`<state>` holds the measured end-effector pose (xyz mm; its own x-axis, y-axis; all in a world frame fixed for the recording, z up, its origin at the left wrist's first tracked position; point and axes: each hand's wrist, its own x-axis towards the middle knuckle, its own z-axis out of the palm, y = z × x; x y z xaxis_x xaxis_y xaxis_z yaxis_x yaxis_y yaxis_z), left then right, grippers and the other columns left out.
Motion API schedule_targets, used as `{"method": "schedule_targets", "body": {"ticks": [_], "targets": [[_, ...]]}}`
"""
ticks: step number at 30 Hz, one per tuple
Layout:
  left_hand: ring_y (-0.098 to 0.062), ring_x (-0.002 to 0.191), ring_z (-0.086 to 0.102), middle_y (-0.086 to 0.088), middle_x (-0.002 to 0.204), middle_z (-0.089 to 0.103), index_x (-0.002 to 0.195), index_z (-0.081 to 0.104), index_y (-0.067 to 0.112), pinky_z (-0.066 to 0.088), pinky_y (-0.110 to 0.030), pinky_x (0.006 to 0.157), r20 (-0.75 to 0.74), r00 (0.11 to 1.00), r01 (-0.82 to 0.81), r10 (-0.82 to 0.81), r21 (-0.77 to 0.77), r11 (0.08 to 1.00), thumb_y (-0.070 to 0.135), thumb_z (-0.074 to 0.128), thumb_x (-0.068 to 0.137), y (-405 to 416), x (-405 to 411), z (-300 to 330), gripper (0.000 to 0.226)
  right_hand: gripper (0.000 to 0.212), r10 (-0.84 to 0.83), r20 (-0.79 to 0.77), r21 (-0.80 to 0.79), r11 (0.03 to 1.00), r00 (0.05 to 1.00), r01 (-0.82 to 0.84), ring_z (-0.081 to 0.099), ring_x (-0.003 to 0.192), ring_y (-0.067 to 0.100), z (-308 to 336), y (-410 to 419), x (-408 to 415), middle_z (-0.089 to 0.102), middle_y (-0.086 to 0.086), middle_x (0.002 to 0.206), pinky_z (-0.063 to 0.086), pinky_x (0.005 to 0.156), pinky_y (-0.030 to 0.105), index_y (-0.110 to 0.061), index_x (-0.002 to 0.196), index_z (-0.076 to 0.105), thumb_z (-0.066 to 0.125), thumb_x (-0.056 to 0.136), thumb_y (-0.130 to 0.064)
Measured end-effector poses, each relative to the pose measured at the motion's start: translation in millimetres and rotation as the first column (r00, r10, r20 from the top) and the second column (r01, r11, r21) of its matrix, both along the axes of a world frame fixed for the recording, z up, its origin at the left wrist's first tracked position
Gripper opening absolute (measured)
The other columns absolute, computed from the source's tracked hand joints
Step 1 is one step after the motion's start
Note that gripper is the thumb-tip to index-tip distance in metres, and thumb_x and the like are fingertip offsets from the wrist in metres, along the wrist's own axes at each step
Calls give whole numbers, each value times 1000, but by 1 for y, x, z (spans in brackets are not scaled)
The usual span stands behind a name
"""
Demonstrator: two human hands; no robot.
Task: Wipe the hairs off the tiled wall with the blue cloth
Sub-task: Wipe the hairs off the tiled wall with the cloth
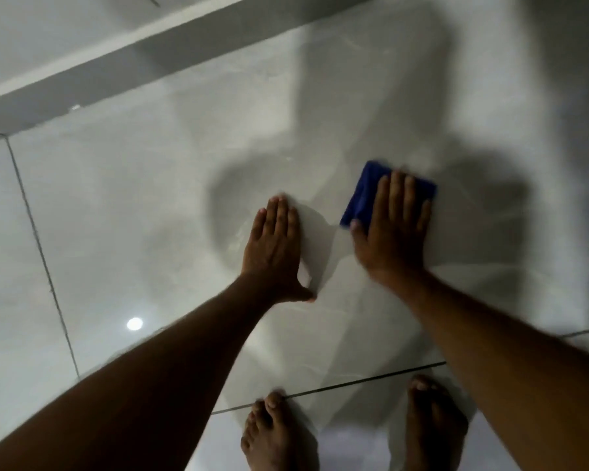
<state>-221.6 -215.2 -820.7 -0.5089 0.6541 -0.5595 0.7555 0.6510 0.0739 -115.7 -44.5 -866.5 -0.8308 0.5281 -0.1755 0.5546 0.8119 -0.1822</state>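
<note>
Pale glossy tiled wall (123, 205) across the whole frame, two bare feet (279, 433) at the bottom edge, left hand (276, 249) flat and open at centre, right hand (393, 226) open, pressing the blue cloth (364, 192) just right of centre.

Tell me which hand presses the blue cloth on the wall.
The right hand lies flat on the blue cloth; the left hand rests bare on the tile.

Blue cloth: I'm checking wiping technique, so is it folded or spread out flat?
Folded, it seems: the cloth shows as a compact pad under the right hand, pressed to the wall. Blur hides the layers.
</note>
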Motion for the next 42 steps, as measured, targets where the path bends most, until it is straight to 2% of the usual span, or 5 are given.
{"method": "schedule_targets", "body": {"ticks": [5, 12, 22, 31, 42], "targets": [[-43, 147, -10, -32, 158, -6, 149, -2, -8, 3, -53, 121, 19, 999, 35, -35, 3, 999, 84, 60, 33, -92, 24, 5, 160, 91, 851, 16, 10, 524, 524, -852, 11, 150, 29, 2, 44, 90, 14, 11, 163, 16, 118, 54, -14, 155, 14, 54, 81, -48], [-35, 147, -22, -19, 159, -24, 148, -23, 5, -2, -47, 121, 42, 972, -224, 233, -146, 963, 88, 63, 28, -163, 24, -4, 170, 88, -44, 48, -35, 998, 998, 46, 6, 150, 36, 7, -19, -24, 12, 18, 162, 2, 116, 60, -6, 154, 15, 48, 84, -48], [-34, 149, -11, -19, 162, -13, 151, -11, 4, 9, -53, 120, 41, 965, -255, 260, -92, 962, 85, 73, 22, -168, 23, -3, 174, 85, 786, 27, -49, 618, 617, -785, 2, 151, 28, 5, -90, 97, 11, 9, 164, 9, 119, 57, -15, 155, 10, 49, 85, -45], [-36, 149, -8, -24, 161, -7, 150, -5, -3, 1, -49, 120, 10, 965, -259, 262, -126, 958, 78, 80, 27, -158, 27, 7, 170, 82, -498, 252, -88, 842, 830, 532, 16, 145, 49, 16, -83, 134, 20, 30, 157, 17, 112, 68, 4, 150, 21, 50, 88, -42], [-21, 81, 67, -2, 89, 74, 101, 65, 15, 45, -25, 67, 312, 561, -812, 767, 26, 583, 47, 61, 88, -100, 135, 45, 34, 74, 79, 257, -465, 884, 963, 51, 11, 149, 32, 54, -163, 137, 13, 13, 163, 26, 115, 55, -13, 154, 13, 45, 91, -35]]}}
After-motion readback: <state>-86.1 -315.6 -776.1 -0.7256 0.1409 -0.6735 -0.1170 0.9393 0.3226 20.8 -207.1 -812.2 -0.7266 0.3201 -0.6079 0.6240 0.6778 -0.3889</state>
